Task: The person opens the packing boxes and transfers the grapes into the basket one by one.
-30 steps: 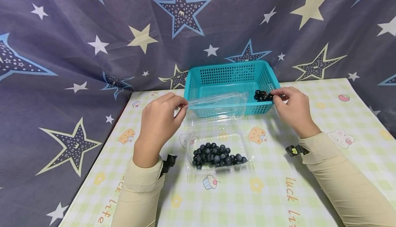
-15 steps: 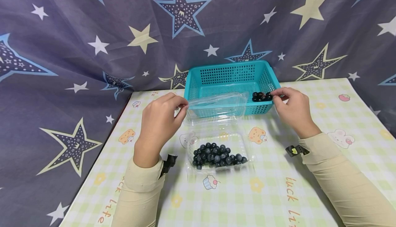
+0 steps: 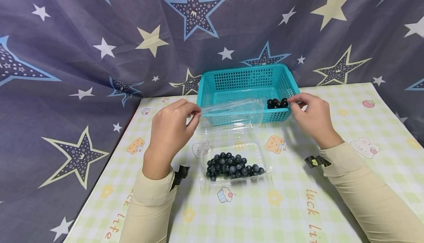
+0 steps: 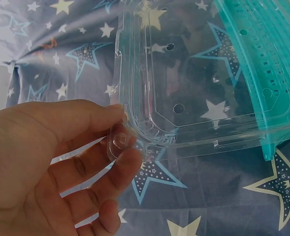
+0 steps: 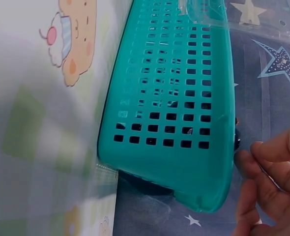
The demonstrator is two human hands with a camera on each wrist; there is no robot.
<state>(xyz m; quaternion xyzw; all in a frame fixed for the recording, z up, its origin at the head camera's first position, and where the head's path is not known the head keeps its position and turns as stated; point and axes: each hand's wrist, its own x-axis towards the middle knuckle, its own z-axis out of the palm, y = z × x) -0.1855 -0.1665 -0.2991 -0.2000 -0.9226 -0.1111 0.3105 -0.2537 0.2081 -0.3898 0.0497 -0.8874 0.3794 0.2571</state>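
Head view: the left hand (image 3: 172,136) pinches a corner of a raised clear lid (image 3: 232,117); the right hand (image 3: 313,120) pinches dark fruit (image 3: 275,104) at a teal basket's (image 3: 243,74) near right corner. Below, berries (image 3: 228,165) fill part of a clear tray (image 3: 256,152) on the surface (image 3: 265,217). The left wrist view adds round holes (image 4: 178,108) in the lid; in the right wrist view, the basket wall mostly hides the fruit.
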